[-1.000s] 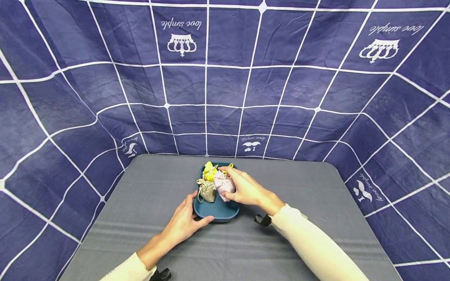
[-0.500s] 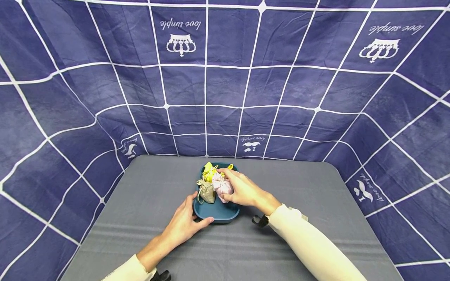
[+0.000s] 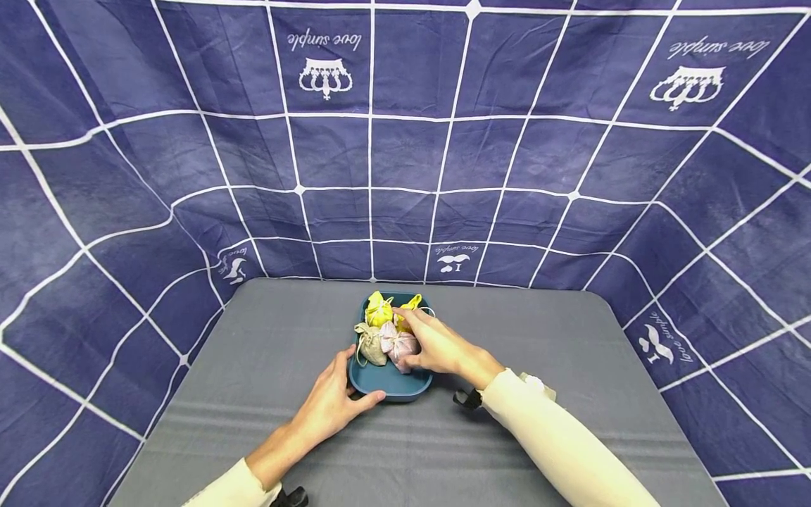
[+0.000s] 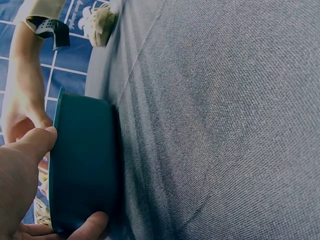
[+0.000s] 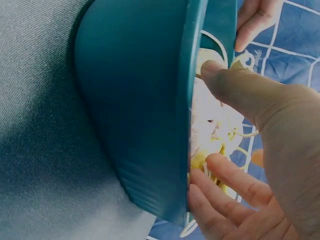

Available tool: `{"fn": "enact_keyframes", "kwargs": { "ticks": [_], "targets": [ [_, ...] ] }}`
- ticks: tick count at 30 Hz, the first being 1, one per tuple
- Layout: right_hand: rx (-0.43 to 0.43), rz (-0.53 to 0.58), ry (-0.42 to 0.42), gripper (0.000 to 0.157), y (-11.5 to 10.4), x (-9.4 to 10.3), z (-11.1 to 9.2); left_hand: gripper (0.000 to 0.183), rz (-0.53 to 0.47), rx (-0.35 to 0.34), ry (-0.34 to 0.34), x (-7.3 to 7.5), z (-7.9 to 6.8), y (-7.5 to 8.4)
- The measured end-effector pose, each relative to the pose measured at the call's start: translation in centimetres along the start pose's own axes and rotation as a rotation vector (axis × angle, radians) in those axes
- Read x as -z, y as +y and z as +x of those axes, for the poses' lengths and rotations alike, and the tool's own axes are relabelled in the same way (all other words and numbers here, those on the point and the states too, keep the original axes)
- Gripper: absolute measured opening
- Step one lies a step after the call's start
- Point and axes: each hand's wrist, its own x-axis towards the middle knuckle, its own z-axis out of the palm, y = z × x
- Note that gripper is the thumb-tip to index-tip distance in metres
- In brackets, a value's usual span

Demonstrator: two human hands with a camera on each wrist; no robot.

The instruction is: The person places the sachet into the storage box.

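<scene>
In the head view, my left hand [image 3: 326,401] holds the near left corner of a deep teal tray [image 3: 391,386]. Its thumb lies over the rim, and its fingers press the side wall, as the left wrist view shows. A pink drawstring pouch [image 3: 400,348] lies in the tray, right of a beige drawstring pouch [image 3: 372,346]. Behind them sits a yellow drawstring pouch [image 3: 379,310]; another yellow pouch [image 3: 408,305] is partly hidden by my right hand [image 3: 440,345]. That hand hovers at the tray's right side, thumb and fingers spread loosely about the pink pouch.
The tray stands on a grey cloth-covered table [image 3: 526,338]. Blue cloth [image 3: 405,155] with white grid lines hangs behind and at both sides. A black strap [image 3: 467,398] hangs at my right wrist.
The pink pouch has shifted left and nearer to me, settling beside the beige one. My right fingers have loosened from it, uncovering more of the yellow pouch behind. My left hand stays put.
</scene>
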Motion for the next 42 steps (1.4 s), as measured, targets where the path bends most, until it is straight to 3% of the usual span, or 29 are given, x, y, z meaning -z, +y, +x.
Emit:
{"fn": "enact_keyframes", "kwargs": {
  "ticks": [7, 17, 27, 35, 42],
  "targets": [
    [-0.013, -0.043, 0.012, 0.093, -0.2, 1.0, -0.9, 0.109, 0.0, 0.003, -0.006, -0.1, -0.1, -0.1],
    [-0.019, -0.067, 0.096, 0.084, 0.0, 2.4, -3.8, 0.111, 0.001, 0.004, 0.002, -0.1, -0.2, 0.0],
    [-0.077, -0.043, 0.153, 0.081, 1.7, 3.4, -7.8, 0.11, -0.013, 0.001, 0.002, 0.1, 0.0, 0.0],
    [-0.15, -0.075, 0.171, 0.079, 3.5, 3.7, -11.1, 0.111, -0.017, 0.015, -0.001, 0.1, 0.1, 0.0],
    [-0.198, -0.111, 0.198, 0.077, 4.9, 3.8, -14.5, 0.11, -0.004, -0.012, 0.014, 0.0, 0.1, -0.1]
  ]
}}
